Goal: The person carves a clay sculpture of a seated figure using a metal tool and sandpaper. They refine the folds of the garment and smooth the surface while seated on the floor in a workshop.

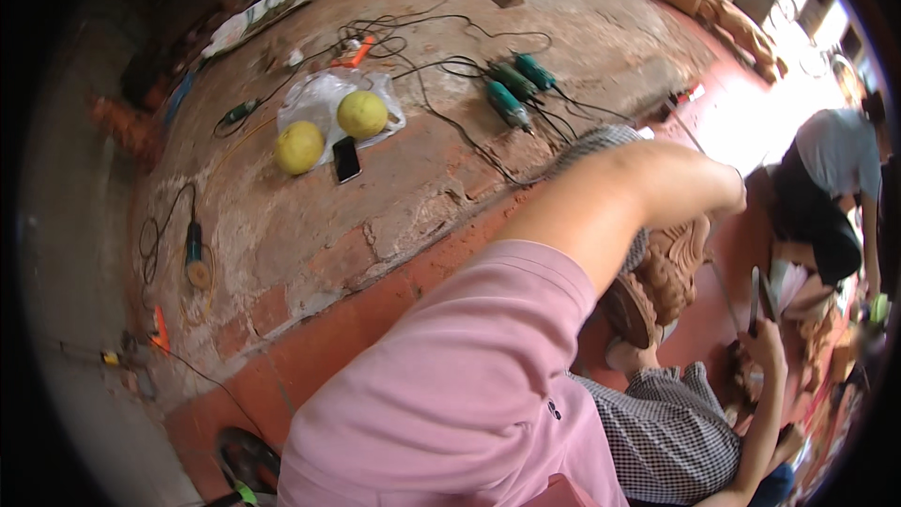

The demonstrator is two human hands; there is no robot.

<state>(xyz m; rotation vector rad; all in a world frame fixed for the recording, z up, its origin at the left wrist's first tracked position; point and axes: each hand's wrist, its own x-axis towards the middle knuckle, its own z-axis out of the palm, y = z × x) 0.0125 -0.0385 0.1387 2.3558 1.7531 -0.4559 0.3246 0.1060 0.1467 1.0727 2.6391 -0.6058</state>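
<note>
Matt wooden carving, glossy black phone

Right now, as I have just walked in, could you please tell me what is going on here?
The left hand is near a carved brown workpiece, its fingers out of sight. The right hand holds a slim chisel-like tool. To the right, a co-worker bends forward. Three teal power tools lie together on the worn floor, and a smartphone lies beside two yellow fruits.

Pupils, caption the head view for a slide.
Right hand holding a slim tool near carved wood; green power tools, phone and yellow fruits to the left.
</note>
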